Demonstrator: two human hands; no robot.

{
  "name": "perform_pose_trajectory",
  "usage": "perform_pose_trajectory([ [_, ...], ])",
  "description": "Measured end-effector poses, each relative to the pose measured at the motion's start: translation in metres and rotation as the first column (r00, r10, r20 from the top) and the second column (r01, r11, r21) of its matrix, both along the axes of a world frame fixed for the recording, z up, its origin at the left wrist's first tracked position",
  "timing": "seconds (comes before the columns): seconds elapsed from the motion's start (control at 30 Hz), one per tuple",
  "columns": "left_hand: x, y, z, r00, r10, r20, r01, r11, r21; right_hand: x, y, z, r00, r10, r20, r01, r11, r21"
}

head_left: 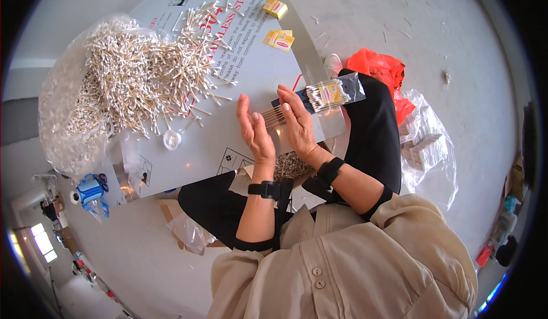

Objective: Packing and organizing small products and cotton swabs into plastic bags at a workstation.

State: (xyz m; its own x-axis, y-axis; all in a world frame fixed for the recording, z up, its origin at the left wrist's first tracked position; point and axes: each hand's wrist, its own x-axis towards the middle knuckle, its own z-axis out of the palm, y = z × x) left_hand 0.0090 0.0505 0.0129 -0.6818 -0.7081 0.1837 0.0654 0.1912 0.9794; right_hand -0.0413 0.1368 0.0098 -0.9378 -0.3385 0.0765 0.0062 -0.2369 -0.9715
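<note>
Wooden-stick cotton swabs (pixel 272 118) lie side by side in a row between my two hands at the table's near right edge. My left hand (pixel 255 136) stands at their left ends, fingers stretched out and thumb against the sticks. Over their right part is my right hand (pixel 299 126), fingers together and bent around the row; its grip underneath is hidden. A dark flat strip (pixel 302 99) runs beneath the swabs. Just right of it sits a clear packet (pixel 328 94) of white-tipped swabs with a yellow card, reaching over my thigh.
A big clear bag (pixel 63 113) spills loose swabs (pixel 148 73) across the table's left. A small white round container (pixel 172 139) stands nearby. Yellow cards (pixel 279 39) and a yellow stack (pixel 275 8) lie at the far edge. Red (pixel 379 70) and clear bags (pixel 425 147) rest on the floor.
</note>
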Motion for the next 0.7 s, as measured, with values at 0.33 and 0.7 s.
perform_pose_trajectory([
  [0.33, 0.025, -0.017, 0.013, 0.963, -0.053, 0.266, 0.194, 0.82, -0.538, -0.021, 0.019, -0.002, 0.963, 0.108, 0.248, -0.095, 0.993, -0.065],
  [0.7, 0.027, -0.013, 0.013, 0.919, -0.054, 0.39, 0.316, 0.691, -0.65, -0.02, 0.015, -0.006, 0.971, 0.119, 0.207, -0.099, 0.989, -0.108],
])
